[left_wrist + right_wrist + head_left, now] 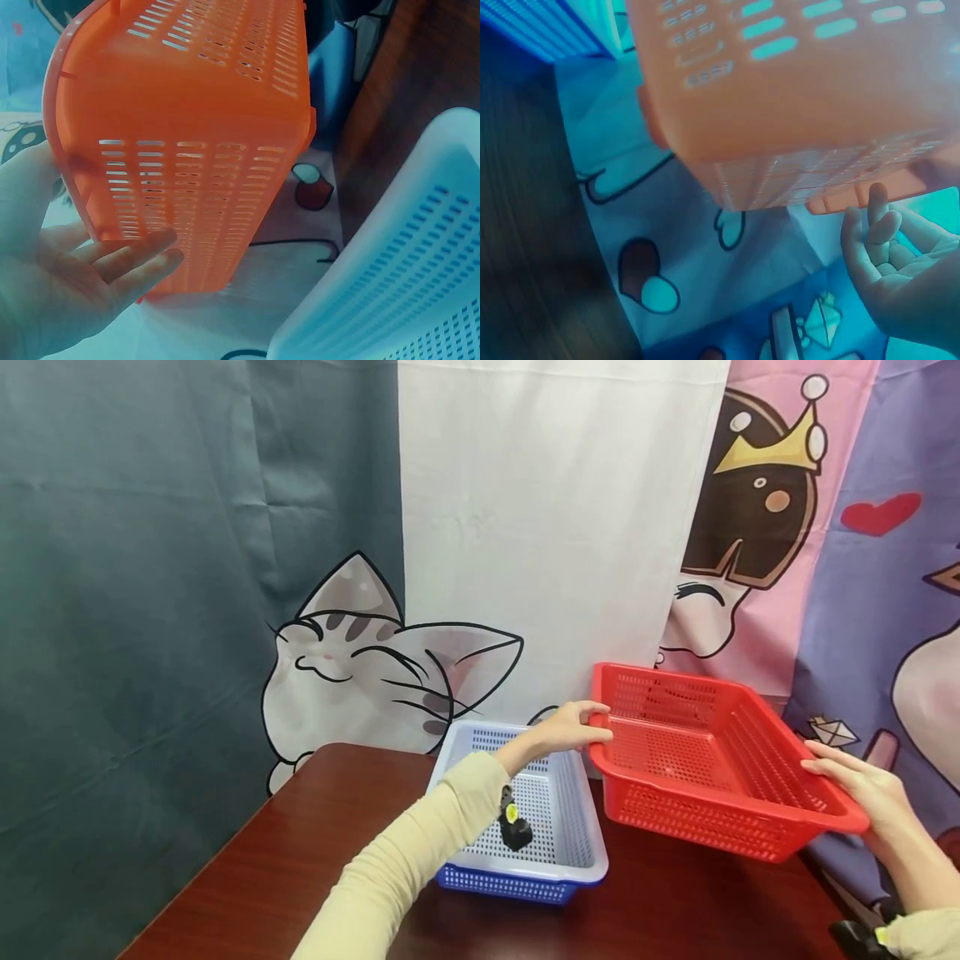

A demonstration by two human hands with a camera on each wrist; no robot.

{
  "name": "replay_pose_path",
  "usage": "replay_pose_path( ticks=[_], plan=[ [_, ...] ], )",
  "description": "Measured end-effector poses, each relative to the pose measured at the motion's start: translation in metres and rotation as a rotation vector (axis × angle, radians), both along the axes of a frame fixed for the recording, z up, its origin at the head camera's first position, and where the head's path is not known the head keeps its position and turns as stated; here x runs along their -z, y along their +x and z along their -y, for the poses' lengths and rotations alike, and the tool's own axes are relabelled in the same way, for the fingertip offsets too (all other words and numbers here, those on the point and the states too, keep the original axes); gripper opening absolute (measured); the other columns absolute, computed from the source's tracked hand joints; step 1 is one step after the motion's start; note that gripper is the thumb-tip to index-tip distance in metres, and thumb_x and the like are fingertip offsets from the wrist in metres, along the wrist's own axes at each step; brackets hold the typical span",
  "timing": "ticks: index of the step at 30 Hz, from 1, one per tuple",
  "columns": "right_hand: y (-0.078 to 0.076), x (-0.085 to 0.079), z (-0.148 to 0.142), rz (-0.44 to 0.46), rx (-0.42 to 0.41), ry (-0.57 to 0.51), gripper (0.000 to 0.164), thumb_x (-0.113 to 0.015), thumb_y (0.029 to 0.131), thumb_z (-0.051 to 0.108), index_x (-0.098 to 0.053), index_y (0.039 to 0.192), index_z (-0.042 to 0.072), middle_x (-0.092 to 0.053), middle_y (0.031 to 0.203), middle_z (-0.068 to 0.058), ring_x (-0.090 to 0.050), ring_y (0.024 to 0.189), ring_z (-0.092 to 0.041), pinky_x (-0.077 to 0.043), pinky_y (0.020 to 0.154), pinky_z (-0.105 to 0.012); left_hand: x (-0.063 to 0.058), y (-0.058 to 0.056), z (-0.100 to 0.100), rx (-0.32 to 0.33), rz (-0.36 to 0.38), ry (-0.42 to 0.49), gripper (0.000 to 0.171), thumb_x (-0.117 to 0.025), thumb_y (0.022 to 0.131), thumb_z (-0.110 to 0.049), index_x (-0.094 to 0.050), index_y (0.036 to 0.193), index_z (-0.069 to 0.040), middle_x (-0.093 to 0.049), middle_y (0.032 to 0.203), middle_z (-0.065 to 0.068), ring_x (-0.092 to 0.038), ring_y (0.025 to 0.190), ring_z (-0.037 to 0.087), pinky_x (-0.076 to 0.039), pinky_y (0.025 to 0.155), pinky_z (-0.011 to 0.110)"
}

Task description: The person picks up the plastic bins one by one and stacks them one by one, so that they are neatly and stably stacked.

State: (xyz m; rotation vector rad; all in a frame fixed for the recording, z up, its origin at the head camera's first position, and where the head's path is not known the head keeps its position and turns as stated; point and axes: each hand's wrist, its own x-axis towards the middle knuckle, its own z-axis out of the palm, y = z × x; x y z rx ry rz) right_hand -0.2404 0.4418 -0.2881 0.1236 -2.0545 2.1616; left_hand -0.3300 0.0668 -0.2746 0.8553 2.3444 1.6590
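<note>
Both hands hold a red plastic basket [675, 739] by its rim, raised over the right part of the table and tilted, its perforated inside facing the head camera. At its left end my left hand [573, 727] grips the rim, thumb on the inner side and fingers underneath; the left wrist view shows those fingers against the slotted outer wall. The right hand [862, 785] grips the opposite end, its fingers curled under the rim in the right wrist view. Inside the red basket nothing lies. A blue-and-white basket [581, 827] stands on the table, partly covered by the left forearm.
The dark reddish-brown table [322, 835] runs under the baskets. Behind it hangs a curtain [540, 527] with cartoon prints, close to the red basket's far side. A black wrist camera [516, 827] under the left sleeve overlaps the blue-and-white basket.
</note>
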Motion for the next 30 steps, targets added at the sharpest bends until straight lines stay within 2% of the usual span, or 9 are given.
replay_pose_path(
  ticks=[5, 12, 16, 21, 26, 30],
  plan=[
    [-0.006, -0.003, 0.024, 0.007, -0.050, -0.002, 0.040, -0.054, 0.097, 0.009, -0.074, 0.096, 0.043, -0.073, 0.086, 0.019, -0.068, 0.073, 0.000, -0.056, 0.061, -0.019, 0.001, 0.003, 0.026, -0.011, 0.000, 0.035, 0.056, -0.062, 0.087, -0.009, -0.049, 0.140, -0.001, -0.066, 0.120, 0.021, -0.060, 0.074, 0.006, -0.052, 0.064, 0.019],
    [-0.020, 0.001, 0.058, -0.039, -0.085, 0.014, 0.043, -0.054, 0.096, 0.005, -0.072, 0.102, 0.044, -0.072, 0.087, 0.018, -0.068, 0.075, 0.000, -0.056, 0.062, -0.019, 0.004, 0.009, 0.065, -0.041, -0.061, 0.024, 0.057, -0.059, 0.086, -0.009, -0.046, 0.141, 0.001, -0.064, 0.123, 0.025, -0.064, 0.087, 0.011, -0.056, 0.078, 0.023],
    [-0.026, 0.008, 0.078, -0.071, -0.076, 0.079, 0.042, -0.056, 0.094, 0.006, -0.070, 0.106, 0.044, -0.070, 0.086, 0.020, -0.066, 0.074, 0.002, -0.056, 0.062, -0.018, 0.006, 0.014, 0.087, -0.072, -0.078, -0.003, 0.058, -0.058, 0.086, -0.012, -0.046, 0.142, 0.001, -0.065, 0.122, 0.024, -0.065, 0.088, 0.013, -0.056, 0.079, 0.024],
    [-0.032, 0.014, 0.101, -0.083, -0.088, 0.150, 0.037, -0.058, 0.094, 0.009, -0.066, 0.109, 0.043, -0.068, 0.087, 0.019, -0.066, 0.075, 0.001, -0.056, 0.063, -0.019, 0.009, 0.019, 0.113, -0.106, -0.083, -0.033, 0.058, -0.057, 0.087, -0.013, -0.046, 0.142, -0.001, -0.062, 0.127, 0.025, -0.066, 0.096, 0.018, -0.057, 0.083, 0.029],
    [-0.037, 0.018, 0.116, -0.092, -0.087, 0.184, 0.035, -0.058, 0.094, 0.011, -0.063, 0.111, 0.042, -0.066, 0.084, 0.018, -0.065, 0.074, 0.002, -0.056, 0.063, -0.018, 0.013, 0.021, 0.129, -0.126, -0.095, -0.068, 0.056, -0.057, 0.088, -0.016, -0.047, 0.142, -0.004, -0.061, 0.130, 0.024, -0.066, 0.099, 0.020, -0.057, 0.085, 0.031],
    [-0.041, 0.024, 0.128, -0.087, -0.084, 0.223, 0.036, -0.059, 0.093, 0.011, -0.059, 0.117, 0.038, -0.064, 0.084, 0.018, -0.065, 0.075, 0.002, -0.057, 0.064, -0.019, 0.021, 0.020, 0.139, -0.146, -0.106, -0.073, 0.056, -0.057, 0.086, -0.014, -0.049, 0.140, -0.001, -0.061, 0.128, 0.027, -0.066, 0.094, 0.017, -0.056, 0.080, 0.027]
  ],
)
